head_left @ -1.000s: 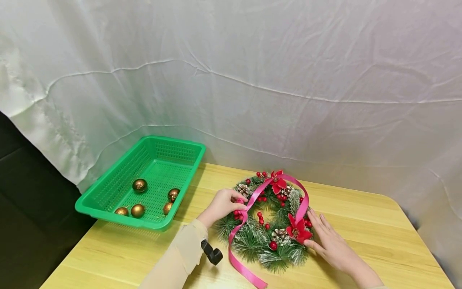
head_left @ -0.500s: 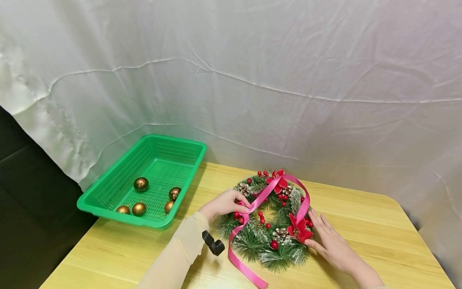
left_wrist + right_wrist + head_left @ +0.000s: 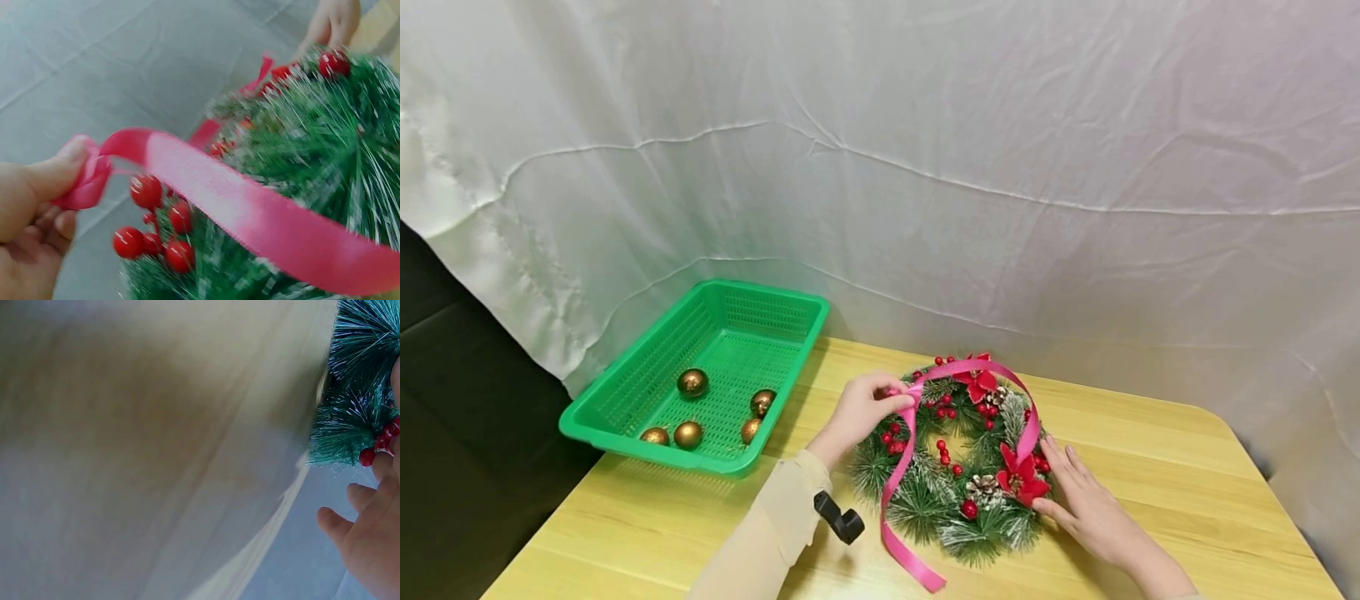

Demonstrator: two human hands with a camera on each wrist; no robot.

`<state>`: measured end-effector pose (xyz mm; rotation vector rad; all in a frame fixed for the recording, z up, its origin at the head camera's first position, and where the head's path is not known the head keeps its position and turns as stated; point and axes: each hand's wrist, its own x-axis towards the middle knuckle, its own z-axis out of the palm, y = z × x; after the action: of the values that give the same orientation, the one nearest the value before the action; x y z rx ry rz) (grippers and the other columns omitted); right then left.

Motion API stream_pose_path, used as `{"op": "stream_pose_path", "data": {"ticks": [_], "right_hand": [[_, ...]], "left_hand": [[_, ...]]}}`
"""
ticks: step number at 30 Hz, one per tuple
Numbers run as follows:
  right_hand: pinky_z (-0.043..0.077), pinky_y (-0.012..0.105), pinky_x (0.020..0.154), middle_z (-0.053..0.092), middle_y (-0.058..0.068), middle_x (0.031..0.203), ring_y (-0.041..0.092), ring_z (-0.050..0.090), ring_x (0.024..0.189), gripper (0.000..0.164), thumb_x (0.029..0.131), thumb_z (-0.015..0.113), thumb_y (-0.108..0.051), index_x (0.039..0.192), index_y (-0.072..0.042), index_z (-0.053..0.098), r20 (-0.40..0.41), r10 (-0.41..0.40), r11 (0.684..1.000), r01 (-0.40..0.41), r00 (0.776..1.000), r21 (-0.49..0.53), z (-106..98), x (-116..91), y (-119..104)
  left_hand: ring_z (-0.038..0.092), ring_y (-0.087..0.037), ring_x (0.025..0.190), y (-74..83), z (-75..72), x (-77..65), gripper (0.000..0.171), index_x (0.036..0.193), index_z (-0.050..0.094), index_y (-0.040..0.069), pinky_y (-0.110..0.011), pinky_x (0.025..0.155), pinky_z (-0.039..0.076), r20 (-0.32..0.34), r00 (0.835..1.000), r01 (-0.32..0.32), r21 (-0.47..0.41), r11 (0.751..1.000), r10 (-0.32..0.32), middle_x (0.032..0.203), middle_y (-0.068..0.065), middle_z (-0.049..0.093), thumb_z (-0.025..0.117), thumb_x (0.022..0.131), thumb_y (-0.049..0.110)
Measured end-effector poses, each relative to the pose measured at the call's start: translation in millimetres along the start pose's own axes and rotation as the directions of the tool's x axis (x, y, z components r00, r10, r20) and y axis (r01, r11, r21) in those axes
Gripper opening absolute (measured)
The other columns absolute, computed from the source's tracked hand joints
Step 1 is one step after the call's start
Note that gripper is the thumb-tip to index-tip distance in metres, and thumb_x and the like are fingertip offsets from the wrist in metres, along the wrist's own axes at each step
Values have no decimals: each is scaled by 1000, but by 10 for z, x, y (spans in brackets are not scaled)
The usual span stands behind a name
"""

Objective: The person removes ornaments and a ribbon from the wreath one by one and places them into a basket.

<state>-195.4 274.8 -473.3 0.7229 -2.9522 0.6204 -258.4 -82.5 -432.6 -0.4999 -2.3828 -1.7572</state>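
A green wreath point(image 3: 925, 504) with red berries, pine cones and red poinsettias lies on the table. My left hand point(image 3: 863, 415) is over its left side and pinches a pink ribbon point(image 3: 897, 483) between thumb and fingers. In the left wrist view the pinched part of the ribbon point(image 3: 94, 175) is a folded loop, and a long tail runs over the greenery. From the hand the ribbon also arches across the wreath's far side and down to the right-hand poinsettia point(image 3: 1021, 475). My right hand point(image 3: 1090, 504) rests against the wreath's right edge with its fingers straight.
A green plastic basket point(image 3: 820, 333) stands at the left of the wooden table point(image 3: 1165, 467), holding several bronze ball ornaments point(image 3: 692, 382). A black mount point(image 3: 839, 518) sticks out from the left wrist. Pale curtain cloth point(image 3: 925, 208) hangs behind the table.
My left hand has moved up and away along the wreath with the pinched ribbon, raising the arch and drawing the loose tail after it. The right hand has stayed in place.
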Motion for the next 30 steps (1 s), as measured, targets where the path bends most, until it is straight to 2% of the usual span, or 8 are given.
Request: {"op": "stream_pose_path", "data": {"ticks": [4, 9, 16, 20, 23, 25, 27, 30], "right_hand": [[20, 73, 99, 13, 12, 157, 50, 16, 137, 81, 93, 58, -41, 154, -12, 14, 2, 3, 1000, -3, 1000, 9, -4, -5, -4], [20, 73, 99, 12, 12, 158, 49, 15, 137, 81, 93, 58, -42, 154, -12, 14, 2, 5, 1000, -5, 1000, 16, -2, -6, -8], [21, 73, 98, 13, 12, 158, 49, 16, 137, 81, 93, 58, -42, 154, -12, 14, 3, 9, 1000, -9, 1000, 8, -5, -5, -11], [21, 72, 99, 13, 12, 157, 49, 16, 137, 81, 93, 58, -42, 154, -12, 14, 4, 7, 1000, -7, 1000, 10, 1, -2, -5], [21, 71, 100, 13, 12, 157, 49, 16, 137, 81, 93, 58, -42, 154, -11, 14, 5, 4, 1000, -4, 1000, 11, 7, 2, 0], [21, 71, 100, 13, 12, 157, 49, 15, 137, 81, 93, 59, -41, 154, -11, 14, 5, 2, 1000, -2, 1000, 15, 9, 3, 4], [21, 71, 100, 13, 13, 157, 49, 15, 137, 81, 93, 59, -41, 154, -11, 14, 5, 1, 1000, -1, 1000, 21, 10, 4, 8], [20, 71, 100, 13, 13, 157, 49, 15, 137, 81, 93, 59, -41, 154, -12, 14, 4, 2, 1000, -2, 1000, 22, 13, 4, 11]], "left_hand": [[57, -16, 76, 77, -52, 9, 9, 88, 71, 6, -23, 64, 49, -147, 986, -90, -96, 991, 75, 104, -5, 67, 75, 82, 13], [62, -17, 94, 128, -89, 6, 4, 86, 65, 4, -22, 73, 51, -172, 981, -130, -250, 959, 88, 132, -4, 58, 69, 86, 5], [57, -17, 71, 281, -124, -68, 6, 89, 57, -7, -20, 63, 49, -168, 984, -118, -337, 934, 63, 95, -23, 66, 62, 89, -3], [57, -13, 81, 313, -150, -80, 7, 86, 53, -10, -20, 69, 50, -220, 968, -180, -294, 939, 117, 114, -25, 59, 59, 89, -7], [58, -13, 89, 210, -154, -43, 9, 85, 51, -9, -19, 72, 51, -233, 961, -221, -319, 922, 150, 130, -19, 53, 57, 91, -5], [61, -13, 91, 139, -157, -25, 9, 87, 48, -7, -19, 73, 52, -193, 970, -215, -386, 897, 149, 136, -18, 51, 54, 93, -4], [61, -11, 87, 117, -157, -30, 10, 88, 45, -7, -19, 71, 52, -158, 974, -213, -426, 879, 160, 133, -21, 53, 51, 95, -3], [59, -9, 77, 101, -147, -44, 10, 89, 45, -5, -19, 66, 49, -156, 978, -194, -435, 879, 139, 118, -28, 60, 51, 96, -2]]}}
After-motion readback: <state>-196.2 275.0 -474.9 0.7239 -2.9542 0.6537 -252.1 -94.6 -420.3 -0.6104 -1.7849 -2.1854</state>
